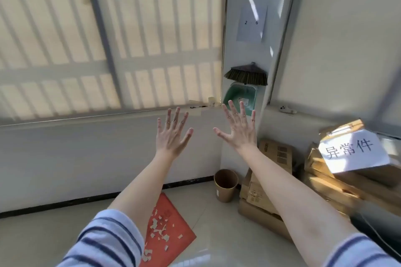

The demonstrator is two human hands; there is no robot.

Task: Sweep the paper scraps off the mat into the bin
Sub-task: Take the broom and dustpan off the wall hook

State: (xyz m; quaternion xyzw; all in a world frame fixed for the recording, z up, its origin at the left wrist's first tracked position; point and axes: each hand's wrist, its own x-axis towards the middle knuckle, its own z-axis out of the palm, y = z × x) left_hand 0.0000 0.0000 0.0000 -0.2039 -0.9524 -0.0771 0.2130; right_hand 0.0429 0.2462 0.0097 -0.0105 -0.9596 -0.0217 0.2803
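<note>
Currently, paper scraps [159, 231] lie scattered on the red mat [173, 221] on the floor tiles; brown bin [225, 187] stands near, against the wall. Left hand [172, 136] and right hand [238, 129] raised, fingers spread, holding nothing. Broom [246, 75] and green dustpan [239, 96] hang beyond.

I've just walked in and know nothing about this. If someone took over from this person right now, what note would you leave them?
Left hand: open, fingers spread, raised, empty.
Right hand: the same, no grip on anything.
Paper scraps lie scattered on the red mat on the floor. The bin stands beyond it by the wall, next to cardboard boxes.
Broom and green dustpan are in the corner, untouched.
Done: nothing yet.
Left: sweep every scrap off the mat into the bin.
</note>
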